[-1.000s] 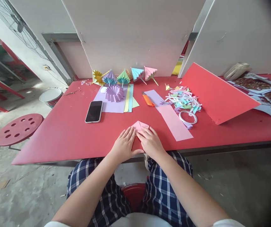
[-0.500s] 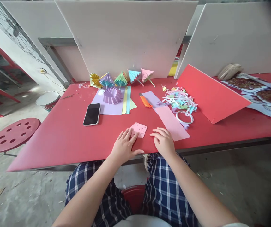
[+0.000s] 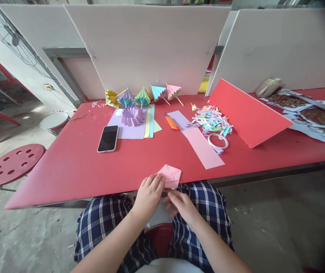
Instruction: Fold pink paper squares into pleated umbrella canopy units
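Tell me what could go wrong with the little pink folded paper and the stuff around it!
The folded pink paper reaches the near edge of the red table, with the fingers of the left hand over its left side, so it might slip off. The loose paper strips could scatter if they got brushed. The orange tool looks like a cutter, so grabbing it carelessly might hurt.
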The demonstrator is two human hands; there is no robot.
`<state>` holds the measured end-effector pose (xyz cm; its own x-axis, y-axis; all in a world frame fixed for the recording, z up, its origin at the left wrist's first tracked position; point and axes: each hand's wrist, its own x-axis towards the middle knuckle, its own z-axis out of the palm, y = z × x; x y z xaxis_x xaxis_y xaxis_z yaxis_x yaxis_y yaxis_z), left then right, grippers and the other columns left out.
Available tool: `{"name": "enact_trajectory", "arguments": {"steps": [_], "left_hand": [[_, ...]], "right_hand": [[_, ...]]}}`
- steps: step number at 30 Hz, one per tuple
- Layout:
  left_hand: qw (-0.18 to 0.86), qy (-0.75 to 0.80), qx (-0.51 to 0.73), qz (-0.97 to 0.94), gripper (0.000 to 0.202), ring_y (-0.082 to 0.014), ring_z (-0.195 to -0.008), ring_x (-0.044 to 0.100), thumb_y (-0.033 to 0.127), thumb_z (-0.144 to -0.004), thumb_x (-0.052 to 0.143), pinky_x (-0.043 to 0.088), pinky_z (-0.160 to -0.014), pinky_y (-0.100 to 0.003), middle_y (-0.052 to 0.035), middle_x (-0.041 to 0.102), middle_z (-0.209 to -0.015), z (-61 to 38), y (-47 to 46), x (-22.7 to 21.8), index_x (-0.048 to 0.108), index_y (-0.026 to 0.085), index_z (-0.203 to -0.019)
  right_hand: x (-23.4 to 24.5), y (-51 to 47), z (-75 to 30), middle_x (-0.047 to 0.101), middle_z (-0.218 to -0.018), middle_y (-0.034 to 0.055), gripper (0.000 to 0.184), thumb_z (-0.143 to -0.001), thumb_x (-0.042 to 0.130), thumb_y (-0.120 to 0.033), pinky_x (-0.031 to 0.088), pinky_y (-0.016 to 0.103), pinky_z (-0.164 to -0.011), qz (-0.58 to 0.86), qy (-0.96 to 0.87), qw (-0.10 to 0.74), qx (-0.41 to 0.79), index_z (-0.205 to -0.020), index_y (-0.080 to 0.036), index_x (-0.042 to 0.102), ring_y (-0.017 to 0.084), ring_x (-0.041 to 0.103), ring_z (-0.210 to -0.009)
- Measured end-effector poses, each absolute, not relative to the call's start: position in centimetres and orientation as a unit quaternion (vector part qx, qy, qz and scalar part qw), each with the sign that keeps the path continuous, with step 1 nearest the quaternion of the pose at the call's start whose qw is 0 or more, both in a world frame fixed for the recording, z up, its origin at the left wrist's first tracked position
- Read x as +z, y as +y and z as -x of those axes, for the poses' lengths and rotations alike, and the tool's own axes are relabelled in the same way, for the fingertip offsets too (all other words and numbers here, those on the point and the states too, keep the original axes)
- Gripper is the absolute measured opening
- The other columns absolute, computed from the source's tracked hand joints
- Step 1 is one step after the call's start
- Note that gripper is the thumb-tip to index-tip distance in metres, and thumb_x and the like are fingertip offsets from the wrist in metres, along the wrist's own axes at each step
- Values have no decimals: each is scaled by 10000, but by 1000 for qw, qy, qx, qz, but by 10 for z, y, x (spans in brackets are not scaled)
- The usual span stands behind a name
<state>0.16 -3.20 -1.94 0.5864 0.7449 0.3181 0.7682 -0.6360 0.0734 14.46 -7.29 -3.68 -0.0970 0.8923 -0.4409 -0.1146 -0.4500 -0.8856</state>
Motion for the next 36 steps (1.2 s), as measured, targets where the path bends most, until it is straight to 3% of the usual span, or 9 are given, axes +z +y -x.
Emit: {"name": "enact_trajectory", "arguments": {"steps": [5, 11, 15, 18, 22, 25, 28, 32, 36], "left_hand": [[-26, -398, -253, 881, 289, -223, -930, 553, 153, -845, 398, 481, -780, -375, -104, 616, -1041, -9, -50, -19, 553, 159, -1088], [-262, -425, -391, 773, 466, -262, -1193, 415, 295, -810, 526, 416, -930, -404, -134, 333, -1378, -5, -39, 2, 420, 226, -1258], [-483, -388, -475, 624, 682, -154, -861, 600, 293, -803, 553, 496, -763, -311, -69, 607, -986, -7, 5, 35, 176, 257, -1370], [-508, -383, -541, 550, 734, -103, -709, 585, 270, -702, 664, 488, -660, -232, -3, 594, -843, -10, 37, 57, 280, 268, -1327], [-532, -384, -554, 513, 790, -95, -644, 576, 259, -664, 695, 484, -640, -241, 28, 600, -756, -8, 58, 56, 270, 274, -1329], [-540, -420, -531, 500, 668, -112, -665, 581, 271, -668, 686, 479, -655, -261, 6, 619, -759, -1, 62, 40, 393, 207, -1264], [-538, -444, -513, 500, 530, -128, -678, 580, 280, -651, 695, 478, -672, -279, -5, 620, -736, 5, 63, 28, 519, 154, -1135], [-508, -463, -540, 485, 611, -124, -685, 582, 283, -663, 688, 477, -666, -268, 11, 612, -722, 5, 64, 25, 447, 199, -1218], [-474, -455, -578, 485, 698, -120, -727, 599, 270, -682, 671, 493, -683, -268, 2, 603, -831, 8, 66, 24, 326, 254, -1289]], "right_hand": [[-29, -65, -139, 658, -662, 94, 479, -682, 563, -579, 487, 286, -447, 581, -320, 466, 586, -786, -127, 684, 196, 596, -576], [-5, -53, -159, 632, -553, 56, 395, -698, 570, -526, 486, 311, -530, 577, -416, 462, 529, -647, -149, 674, 195, 584, -541], [29, -11, -175, 627, -567, 26, 329, -676, 608, -473, 457, 285, -547, 531, -544, 405, 507, -666, -151, 673, 195, 593, -596], [51, 29, -173, 641, -632, 36, 335, -671, 622, -467, 454, 285, -582, 513, -575, 404, 493, -720, -139, 665, 188, 595, -631], [53, 65, -157, 649, -752, 22, 326, -659, 646, -447, 453, 277, -618, 467, -560, 486, 482, -816, -162, 646, 172, 589, -700], [36, 72, -147, 618, -654, 11, 331, -670, 627, -467, 442, 271, -570, 486, -546, 468, 497, -737, -143, 632, 160, 571, -632], [21, 71, -145, 660, -779, 36, 330, -689, 622, -441, 472, 305, -656, 477, -544, 464, 511, -851, -155, 639, 190, 605, -751], [16, 68, -145, 672, -939, 52, 442, -678, 660, -359, 507, 324, -686, 455, -528, 437, 568, -1085, -218, 563, 197, 630, -826], [16, 68, -144, 681, -876, 38, 629, -699, 644, -344, 525, 312, -572, 452, -507, 423, 600, -1272, -262, 396, 169, 642, -670]]}}
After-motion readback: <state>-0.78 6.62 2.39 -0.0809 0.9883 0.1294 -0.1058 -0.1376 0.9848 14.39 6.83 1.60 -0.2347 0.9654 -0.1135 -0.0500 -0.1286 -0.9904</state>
